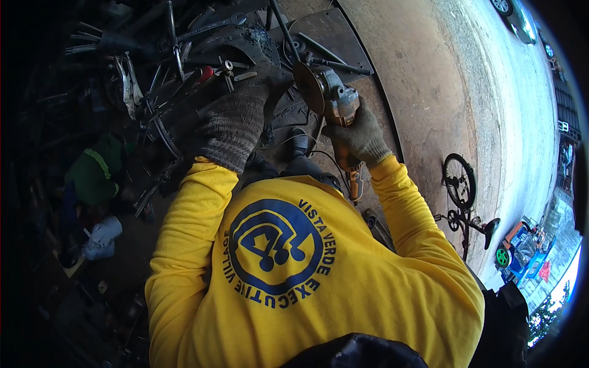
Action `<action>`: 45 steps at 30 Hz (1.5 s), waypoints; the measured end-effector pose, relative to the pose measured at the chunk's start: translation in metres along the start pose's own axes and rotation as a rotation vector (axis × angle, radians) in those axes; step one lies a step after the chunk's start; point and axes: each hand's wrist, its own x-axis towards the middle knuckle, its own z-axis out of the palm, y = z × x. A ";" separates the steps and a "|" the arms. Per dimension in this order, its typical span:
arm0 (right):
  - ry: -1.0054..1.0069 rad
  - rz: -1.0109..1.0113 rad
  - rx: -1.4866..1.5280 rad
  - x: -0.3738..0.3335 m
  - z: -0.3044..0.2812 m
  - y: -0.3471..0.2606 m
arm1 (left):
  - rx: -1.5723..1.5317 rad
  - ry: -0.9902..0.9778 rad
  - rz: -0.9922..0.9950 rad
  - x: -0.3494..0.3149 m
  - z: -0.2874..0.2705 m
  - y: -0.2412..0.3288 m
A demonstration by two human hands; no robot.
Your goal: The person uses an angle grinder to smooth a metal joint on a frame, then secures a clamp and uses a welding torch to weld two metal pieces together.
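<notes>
Right hand, in a knitted work glove, closed around the body of an angle grinder; I see the grinder's yellow handle run down past the wrist toward the chest, and its round disc stand on edge at the upper left end of the tool, just above and to the left of the fingers. Left hand, in a darker grey glove, pressed palm-down on a dark curved metal part; I cannot tell whether its fingers curl around that part or only lie flat on it. The disc sits between the two hands, just beside the left glove's fingertips and close to a thin dark rod that rises toward the top edge.

Open room: to the right of the grinder I see a broad bare concrete floor with a curved edge, and beyond it a paler strip of road. To the left the space is crowded with a heap of scrap metal, rods, pliers and wrenches lying across one another. A small bicycle lies on the concrete, well apart from the right elbow.

Signs: the yellow long-sleeved shirt carries a round dark-blue emblem ringed with lettering, at the centre of the lower frame. A green bundle and white cloth lie at the left.
</notes>
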 end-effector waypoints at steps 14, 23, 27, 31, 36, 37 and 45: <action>0.020 0.026 -0.046 0.000 -0.001 0.000 | -0.020 0.042 0.057 0.002 0.003 -0.002; 0.021 0.002 -0.023 0.001 0.000 0.004 | -0.030 0.041 0.031 0.003 0.005 -0.001; 0.022 -0.009 -0.030 0.000 0.002 0.002 | -0.026 0.037 0.027 -0.001 0.003 0.000; 0.019 0.021 -0.037 0.000 0.001 0.001 | -0.032 0.051 0.031 0.000 0.001 -0.001; 0.016 0.014 -0.041 -0.001 0.003 0.002 | 0.019 0.094 0.067 -0.001 0.007 -0.004; 0.019 0.014 -0.033 -0.001 0.003 0.002 | 0.011 0.070 0.059 -0.001 0.005 -0.003; 0.025 0.011 -0.033 0.000 0.003 0.003 | -0.015 0.065 0.038 -0.001 0.000 0.001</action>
